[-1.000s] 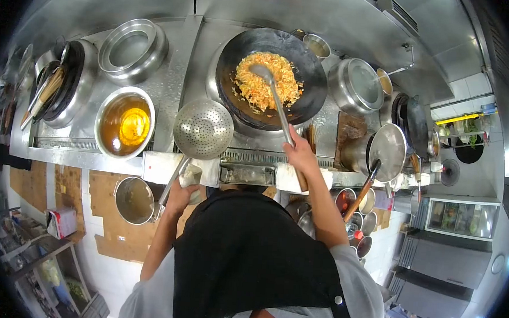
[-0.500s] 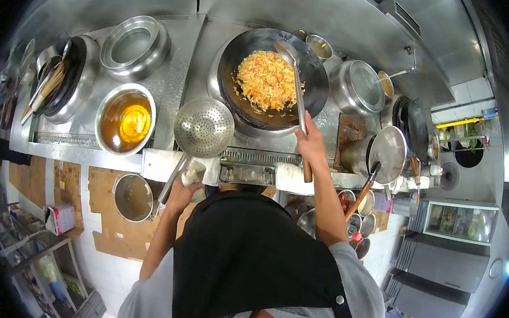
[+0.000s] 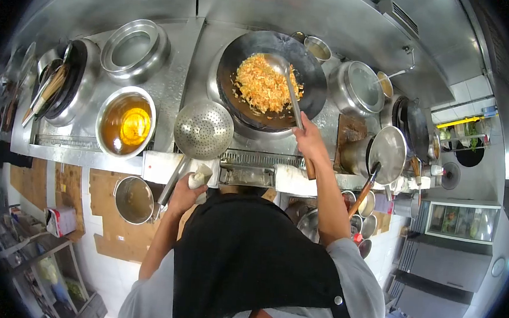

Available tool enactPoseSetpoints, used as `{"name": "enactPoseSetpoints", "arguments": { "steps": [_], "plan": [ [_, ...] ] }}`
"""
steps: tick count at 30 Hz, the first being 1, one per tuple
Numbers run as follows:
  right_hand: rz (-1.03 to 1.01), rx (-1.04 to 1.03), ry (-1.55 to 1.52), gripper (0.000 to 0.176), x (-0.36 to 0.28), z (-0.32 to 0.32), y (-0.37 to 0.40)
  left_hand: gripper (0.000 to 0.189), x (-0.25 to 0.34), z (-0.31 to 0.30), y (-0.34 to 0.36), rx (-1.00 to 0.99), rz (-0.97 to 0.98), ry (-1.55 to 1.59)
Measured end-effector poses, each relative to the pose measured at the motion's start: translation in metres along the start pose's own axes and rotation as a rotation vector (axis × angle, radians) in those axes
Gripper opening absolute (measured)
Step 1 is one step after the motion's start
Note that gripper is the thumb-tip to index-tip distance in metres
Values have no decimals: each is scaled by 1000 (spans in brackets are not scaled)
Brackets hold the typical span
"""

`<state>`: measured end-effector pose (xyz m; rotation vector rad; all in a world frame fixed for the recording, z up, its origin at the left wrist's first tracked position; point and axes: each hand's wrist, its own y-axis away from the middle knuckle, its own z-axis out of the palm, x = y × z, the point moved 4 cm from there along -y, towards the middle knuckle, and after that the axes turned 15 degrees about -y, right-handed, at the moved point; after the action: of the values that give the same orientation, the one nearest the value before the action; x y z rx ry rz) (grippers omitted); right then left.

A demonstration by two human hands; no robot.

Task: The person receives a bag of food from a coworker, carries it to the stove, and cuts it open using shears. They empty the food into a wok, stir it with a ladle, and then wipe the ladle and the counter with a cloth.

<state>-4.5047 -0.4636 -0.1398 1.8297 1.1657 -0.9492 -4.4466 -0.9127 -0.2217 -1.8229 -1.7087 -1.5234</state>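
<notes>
My right hand (image 3: 311,140) is wrapped round the long handle of a wok ladle (image 3: 293,95). The ladle's bowl touches the upper right of a heap of orange-yellow fried rice (image 3: 262,83) in a black wok (image 3: 308,83). My left hand (image 3: 184,197) is closed on a bunched white cloth (image 3: 198,178) at the stove's front edge. Right beside that hand runs the handle of a perforated strainer (image 3: 204,129), whose round bowl lies left of the wok's front rim.
Left of the strainer stands a metal bowl of amber oil (image 3: 110,115), with a lidded pot (image 3: 161,51) behind it. On the right are another pot (image 3: 352,86) and a pan-shaped strainer (image 3: 389,155) with a wooden handle. A deep pot (image 3: 134,199) sits below the stove edge.
The ladle's bowl has come down and slightly left, from the wok's back wall onto the rice. My left hand and its cloth have shifted slightly right; the cloth sticks up more.
</notes>
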Motion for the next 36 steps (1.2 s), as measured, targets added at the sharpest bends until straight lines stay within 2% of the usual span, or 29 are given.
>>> {"name": "enactPoseSetpoints", "arguments": {
  "steps": [3,5,7,9,12,13,16,18,20,22,24,29,31,36],
  "plan": [
    [-232,54,79,71,22,6,-1,63,-8,4,-1,83,24,9],
    [-199,33,102,72,15,7,-3,64,1,1,3,97,25,-38],
    [59,-44,48,72,9,0,-7,63,4,-1,4,104,25,-52],
    [-53,11,93,73,2,-2,-7,61,-1,-1,5,108,15,-26],
    [-35,55,169,71,-7,1,-6,58,-25,7,-3,112,-38,132],
    [-3,62,193,70,-11,2,-9,55,-10,2,3,99,3,166],
    [18,41,111,69,-9,-7,-19,54,7,-4,13,93,67,78],
    [-23,62,93,70,-17,-6,-15,54,-15,4,9,173,30,9],
    [-149,139,150,71,-23,-5,-9,54,-10,3,9,178,15,-21],
    [-17,79,132,71,2,-7,-29,54,-3,0,13,118,10,-12],
    [28,49,107,71,9,-9,-36,52,-9,1,14,135,30,11],
    [-55,90,173,71,-35,-5,-9,47,-23,3,9,174,19,-78],
    [18,30,164,71,-25,-10,-24,46,-20,1,6,173,24,-90],
    [-13,63,3,71,-21,-8,-12,44,-15,0,1,177,41,78]
  ]
}}
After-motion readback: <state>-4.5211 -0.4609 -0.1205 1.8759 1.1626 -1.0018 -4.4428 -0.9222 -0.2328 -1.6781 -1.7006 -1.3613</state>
